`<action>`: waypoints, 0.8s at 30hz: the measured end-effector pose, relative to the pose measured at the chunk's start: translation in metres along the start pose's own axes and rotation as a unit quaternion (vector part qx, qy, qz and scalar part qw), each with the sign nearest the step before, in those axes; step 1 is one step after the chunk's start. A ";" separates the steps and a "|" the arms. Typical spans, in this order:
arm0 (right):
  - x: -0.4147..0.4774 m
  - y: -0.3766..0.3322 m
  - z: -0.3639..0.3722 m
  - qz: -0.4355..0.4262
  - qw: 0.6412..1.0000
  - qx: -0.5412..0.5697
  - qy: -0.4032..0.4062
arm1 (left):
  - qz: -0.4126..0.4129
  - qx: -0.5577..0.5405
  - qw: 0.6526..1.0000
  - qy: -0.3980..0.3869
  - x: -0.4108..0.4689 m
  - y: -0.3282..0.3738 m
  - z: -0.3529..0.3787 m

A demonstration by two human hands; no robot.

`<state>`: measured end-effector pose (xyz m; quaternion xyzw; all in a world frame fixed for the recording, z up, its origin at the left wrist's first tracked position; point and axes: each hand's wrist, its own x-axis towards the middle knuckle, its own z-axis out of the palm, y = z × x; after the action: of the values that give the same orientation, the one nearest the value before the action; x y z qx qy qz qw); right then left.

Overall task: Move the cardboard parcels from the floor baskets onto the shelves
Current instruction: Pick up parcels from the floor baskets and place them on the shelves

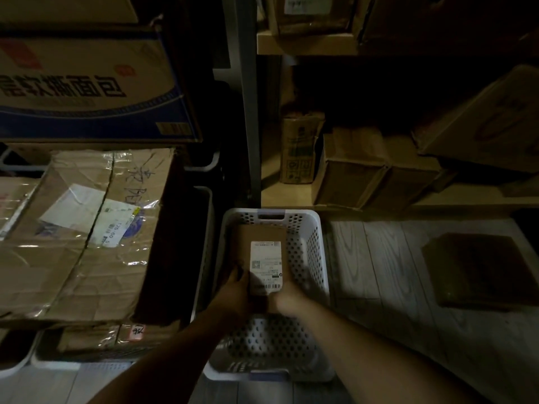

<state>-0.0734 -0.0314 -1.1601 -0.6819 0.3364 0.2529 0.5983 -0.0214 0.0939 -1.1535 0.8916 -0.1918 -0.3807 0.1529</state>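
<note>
A dim stockroom or parcel depot is indicated. Shelving (306, 43) on a metal upright (249, 112) is packed with cardboard boxes (376, 170), and a large taped carton (73, 272) bearing shipping labels (116, 217) is stacked at left under a printed carton (87, 83). A white perforated basket (310, 246) with a labelled parcel (256, 237) is set on a plank floor (379, 272).

My feed is very dim here. The only real light falls on the white basket (316, 249) and the pale floor (379, 272) right of it. The far shelves (306, 43) sink into black. Tape on the left box (87, 234) glints. The right hand (287, 298) is smeared by blur, the parcel (262, 237) label unreadable, and edges bow.
</note>
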 end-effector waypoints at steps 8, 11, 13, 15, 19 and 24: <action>-0.076 -0.035 -0.071 0.025 0.998 -0.058 0.020 | -0.023 0.050 0.998 -0.033 -0.033 0.046 -0.042; -0.140 -0.062 -0.113 0.052 0.994 -0.080 0.063 | -0.018 0.032 0.998 -0.052 -0.075 0.091 -0.082; -0.180 -0.079 -0.134 0.064 0.989 -0.093 0.099 | -0.007 0.014 0.997 -0.071 -0.102 0.120 -0.111; -0.229 -0.103 -0.153 0.081 0.986 -0.086 0.116 | 0.015 -0.005 0.996 -0.085 -0.134 0.152 -0.144; -0.318 -0.144 -0.186 0.092 0.980 -0.088 0.155 | 0.057 -0.041 0.993 -0.097 -0.192 0.210 -0.198; -0.395 -0.175 -0.229 0.068 0.976 -0.107 0.174 | 0.081 -0.021 0.992 -0.090 -0.240 0.283 -0.240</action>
<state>-0.2087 -0.1856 -0.7163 -0.7513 0.4521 0.2049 0.4350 -0.0609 -0.0145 -0.7266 0.8318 -0.2684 -0.4496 0.1841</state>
